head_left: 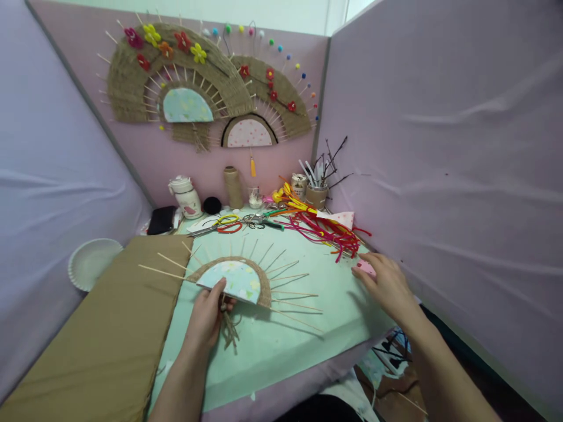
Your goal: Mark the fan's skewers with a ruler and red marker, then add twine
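Observation:
My left hand [210, 316] grips a half-round fan [233, 278] by its straight lower edge, thumb on top. The fan has a pale blue floral centre, a twine-wrapped border and thin sticks radiating outward. A twine tassel [229, 331] hangs below that hand. At the table's right side, my right hand [387, 281] has its thumb and fingers around a small pink piece [366, 268] with a dark red mark; its kind is not clear. Just beyond lie red and pink pipe cleaners [334, 234].
Scissors [226, 223] and green-handled pliers [268, 220] lie toward the back. Behind them stand a white bottle [185, 196], a twine spool [233, 187] and a twig holder [316, 196]. Cardboard [97, 328] covers the left; finished fans [127, 88] hang on the back panel.

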The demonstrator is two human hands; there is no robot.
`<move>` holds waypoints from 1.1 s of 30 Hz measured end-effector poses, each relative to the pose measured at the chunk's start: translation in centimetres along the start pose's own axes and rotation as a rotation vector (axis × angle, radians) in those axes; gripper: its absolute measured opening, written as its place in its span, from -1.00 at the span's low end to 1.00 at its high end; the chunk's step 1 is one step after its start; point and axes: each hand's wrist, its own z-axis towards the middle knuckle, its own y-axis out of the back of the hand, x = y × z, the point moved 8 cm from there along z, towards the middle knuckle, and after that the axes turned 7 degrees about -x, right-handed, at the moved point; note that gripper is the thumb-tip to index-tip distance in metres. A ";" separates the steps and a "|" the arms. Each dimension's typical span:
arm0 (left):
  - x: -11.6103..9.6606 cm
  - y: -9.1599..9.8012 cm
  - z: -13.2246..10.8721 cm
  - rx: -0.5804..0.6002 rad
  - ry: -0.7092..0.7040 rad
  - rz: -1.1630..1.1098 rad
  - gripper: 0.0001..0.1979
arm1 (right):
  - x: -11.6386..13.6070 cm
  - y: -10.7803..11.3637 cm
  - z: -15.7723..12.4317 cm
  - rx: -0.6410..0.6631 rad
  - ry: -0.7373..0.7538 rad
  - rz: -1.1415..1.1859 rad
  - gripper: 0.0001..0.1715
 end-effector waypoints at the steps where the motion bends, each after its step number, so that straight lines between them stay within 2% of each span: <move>1: 0.1 -0.2 -0.1 0.014 0.012 0.022 -0.73 | 0.7 0.0 0.5 0.004 0.005 0.050 -0.58; 6: 0.6 -0.8 -0.8 0.082 0.097 0.023 -0.82 | 5.9 -0.4 2.8 0.079 0.054 0.293 -0.61; 10: 0.9 -1.0 -1.1 0.112 0.174 -0.042 -0.85 | 9.8 -1.9 4.6 0.180 0.113 0.417 -0.65; 14: 0.9 -1.1 -1.5 0.158 0.264 -0.108 -0.85 | 12.3 -3.7 6.3 0.266 0.154 0.488 -0.68; 19: 0.5 -1.2 -2.5 0.232 0.310 -0.166 -0.81 | 14.2 -5.3 7.2 0.330 0.188 0.514 -0.72; 25: 0.7 -1.1 -3.1 0.342 0.292 -0.136 -0.72 | 14.9 -7.4 8.2 0.398 0.203 0.518 -0.71; 28: 1.0 -0.8 -3.2 0.359 0.301 -0.156 -0.70 | 15.3 -9.4 10.7 0.424 0.202 0.499 -0.75; 33: 1.5 0.0 -3.6 0.301 0.319 -0.168 -0.53 | 16.7 -12.5 17.6 0.423 0.189 0.389 -0.77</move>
